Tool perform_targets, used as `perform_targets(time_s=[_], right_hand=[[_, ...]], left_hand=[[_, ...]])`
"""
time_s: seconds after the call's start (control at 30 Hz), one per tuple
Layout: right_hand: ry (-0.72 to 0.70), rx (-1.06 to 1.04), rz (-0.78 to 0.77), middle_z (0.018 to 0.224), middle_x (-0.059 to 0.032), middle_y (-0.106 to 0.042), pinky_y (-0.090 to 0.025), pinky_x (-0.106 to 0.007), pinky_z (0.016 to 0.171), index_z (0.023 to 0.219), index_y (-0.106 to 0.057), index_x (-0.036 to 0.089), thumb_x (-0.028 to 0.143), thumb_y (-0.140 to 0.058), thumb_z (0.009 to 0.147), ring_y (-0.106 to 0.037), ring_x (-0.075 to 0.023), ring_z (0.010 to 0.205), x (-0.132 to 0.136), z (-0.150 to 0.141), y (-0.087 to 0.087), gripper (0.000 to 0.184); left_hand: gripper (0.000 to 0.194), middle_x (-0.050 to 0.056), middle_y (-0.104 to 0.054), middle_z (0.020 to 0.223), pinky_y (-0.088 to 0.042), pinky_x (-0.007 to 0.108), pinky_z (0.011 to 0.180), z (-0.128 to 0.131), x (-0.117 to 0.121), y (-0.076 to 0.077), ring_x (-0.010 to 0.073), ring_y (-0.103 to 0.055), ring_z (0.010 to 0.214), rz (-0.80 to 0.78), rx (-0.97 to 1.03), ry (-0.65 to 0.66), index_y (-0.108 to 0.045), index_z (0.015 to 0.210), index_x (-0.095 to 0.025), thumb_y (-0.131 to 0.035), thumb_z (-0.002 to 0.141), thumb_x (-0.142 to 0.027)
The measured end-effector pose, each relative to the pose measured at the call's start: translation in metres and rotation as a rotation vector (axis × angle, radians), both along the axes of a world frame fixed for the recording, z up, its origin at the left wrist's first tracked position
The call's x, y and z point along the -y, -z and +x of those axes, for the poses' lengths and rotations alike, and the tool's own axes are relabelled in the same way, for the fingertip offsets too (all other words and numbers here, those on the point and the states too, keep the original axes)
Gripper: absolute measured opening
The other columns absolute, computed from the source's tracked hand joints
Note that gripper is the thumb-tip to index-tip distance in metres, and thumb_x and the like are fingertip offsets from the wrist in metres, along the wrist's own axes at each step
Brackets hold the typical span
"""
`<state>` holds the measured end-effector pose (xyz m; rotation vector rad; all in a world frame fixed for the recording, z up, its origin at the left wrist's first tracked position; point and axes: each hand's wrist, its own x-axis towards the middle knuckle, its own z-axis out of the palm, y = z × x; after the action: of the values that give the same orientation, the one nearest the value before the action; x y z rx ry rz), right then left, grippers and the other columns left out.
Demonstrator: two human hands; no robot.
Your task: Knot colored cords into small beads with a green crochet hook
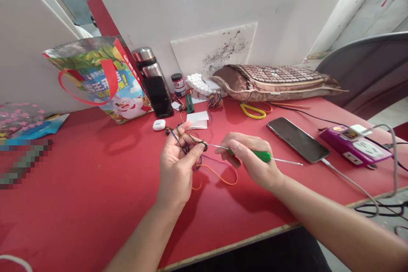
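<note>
My left hand [180, 159] pinches a small dark crocheted piece [204, 146] between thumb and fingers, with multicoloured yarn [174, 138] running over the fingers. In my right hand [251, 157] is a crochet hook [263, 155] with a green handle and a metal shaft at both ends. The hook's left tip meets the crocheted piece at my left thumb; exactly how it sits in the stitches is too small to tell. Orange yarn [231, 182] loops on the red table [127, 212] below my hands. Behind them lies a ball of multicoloured yarn [215, 100].
Beyond my hands are a white earbud case [159, 125], folded paper [197, 120], an upright phone [158, 97], a steel flask [148, 61] and a printed bag [105, 80]. Yellow-handled scissors [253, 111], a charging phone [298, 139] and a purple power strip [353, 146] lie to the right.
</note>
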<state>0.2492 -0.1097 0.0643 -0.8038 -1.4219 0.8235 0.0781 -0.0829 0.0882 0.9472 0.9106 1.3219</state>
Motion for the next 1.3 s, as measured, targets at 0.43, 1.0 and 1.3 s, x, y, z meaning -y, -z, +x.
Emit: perform_targets(time_s=[0.43, 1.0, 1.3], right_hand=[[0.003, 0.01, -0.001, 0.071, -0.0051, -0.068, -0.044, -0.03, 0.05, 0.083, -0.083, 0.016, 0.038, -0.056, 0.109, -0.053, -0.0125, 0.052, 0.0007, -0.0001, -0.0006, 0.044], [0.003, 0.01, -0.015, 0.069, -0.0038, -0.066, -0.041, -0.029, 0.05, 0.079, -0.08, 0.016, 0.036, -0.056, 0.109, -0.053, -0.0121, 0.053, -0.0009, 0.0, -0.0002, 0.044], [0.009, -0.002, -0.067, 0.069, -0.0039, -0.066, -0.041, -0.028, 0.049, 0.076, -0.079, 0.016, 0.042, -0.057, 0.108, -0.052, -0.0117, 0.053, -0.0021, -0.0009, 0.0021, 0.047]], left_hand=[[0.053, -0.005, -0.065, 0.079, -0.041, 0.022, 0.052, -0.0007, 0.0002, -0.0005, 0.0079, -0.053, 0.058, -0.003, -0.004, -0.002, -0.068, 0.12, -0.021, -0.088, 0.071, -0.016], [0.047, -0.003, -0.064, 0.082, -0.042, 0.022, 0.056, -0.0024, 0.0013, 0.0022, 0.0087, -0.052, 0.062, 0.06, -0.043, 0.003, -0.071, 0.121, -0.023, -0.087, 0.077, -0.016], [0.045, -0.003, -0.065, 0.084, -0.045, 0.021, 0.059, -0.0036, 0.0015, 0.0024, 0.0094, -0.055, 0.066, 0.068, -0.04, 0.006, -0.072, 0.119, -0.022, -0.086, 0.077, -0.016]])
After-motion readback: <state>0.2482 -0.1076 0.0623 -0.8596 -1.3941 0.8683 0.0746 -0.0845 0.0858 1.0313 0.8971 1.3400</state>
